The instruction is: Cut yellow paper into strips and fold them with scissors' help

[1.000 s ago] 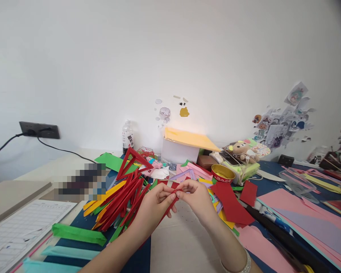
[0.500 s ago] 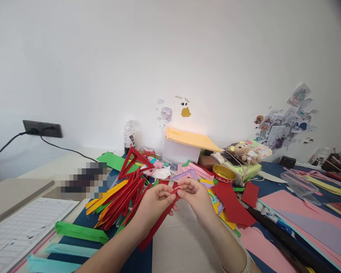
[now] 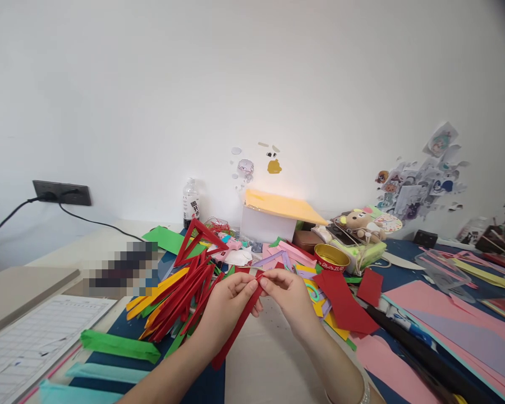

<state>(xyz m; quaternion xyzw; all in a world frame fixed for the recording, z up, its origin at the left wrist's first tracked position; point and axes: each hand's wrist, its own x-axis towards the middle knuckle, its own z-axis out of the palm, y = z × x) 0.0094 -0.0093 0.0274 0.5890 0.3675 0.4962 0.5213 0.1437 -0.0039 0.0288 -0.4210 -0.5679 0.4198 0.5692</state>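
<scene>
Between the fingertips of my left hand (image 3: pixel 234 294) and my right hand (image 3: pixel 284 292) is the upper end of a red paper strip (image 3: pixel 238 331). Both hands are closed in a pinch, side by side and nearly touching. The strip slants down to the lower left, passing behind my left hand and wrist, which hide part of it. Left of my left hand lies a pile of folded red paper strips (image 3: pixel 180 303) with some yellow and green ones. A red triangular paper frame (image 3: pixel 197 242) rests at the back of that pile.
Right of my hands are red paper pieces (image 3: pixel 340 303), a red and gold tin (image 3: pixel 331 257) and pink sheets (image 3: pixel 454 331). A bottle (image 3: pixel 191 203) and a white box (image 3: pixel 267 224) stand by the wall. Green and light-blue folded strips (image 3: pixel 120 346) lie front left.
The pinched end of the red strip has shifted slightly between my fingertips. Its lower end has swung a little to the right. My hands stay in nearly the same place.
</scene>
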